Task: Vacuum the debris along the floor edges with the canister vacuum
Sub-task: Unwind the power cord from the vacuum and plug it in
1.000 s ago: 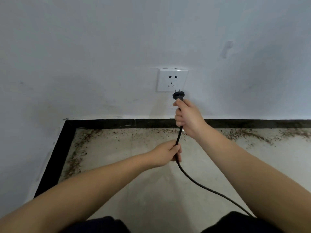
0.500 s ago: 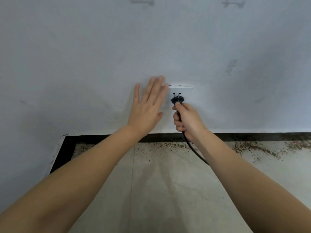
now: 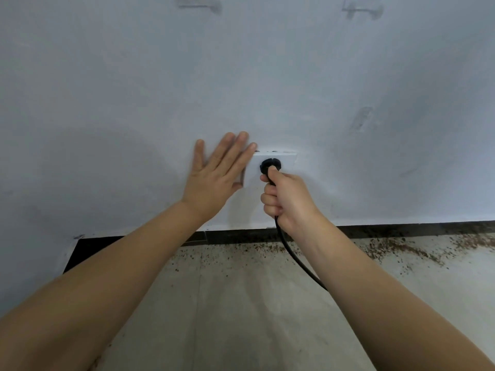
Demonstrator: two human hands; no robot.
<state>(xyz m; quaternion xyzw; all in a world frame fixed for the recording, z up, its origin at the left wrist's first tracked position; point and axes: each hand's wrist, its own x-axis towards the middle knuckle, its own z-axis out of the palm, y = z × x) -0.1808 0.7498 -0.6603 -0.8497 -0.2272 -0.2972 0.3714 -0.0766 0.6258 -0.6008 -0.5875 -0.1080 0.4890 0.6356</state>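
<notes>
At the middle of the frame my right hand (image 3: 288, 195) gripped the light, stiff black plug (image 3: 270, 166) by its body against the white socket (image 3: 286, 159), its cord (image 3: 297, 261) limp below, while my left hand (image 3: 217, 175) lay flat, fingers spread, bracing beside it.

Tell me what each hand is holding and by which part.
The right hand grips the black cord just behind its plug. The left hand holds nothing; it lies flat against the wall.
</notes>
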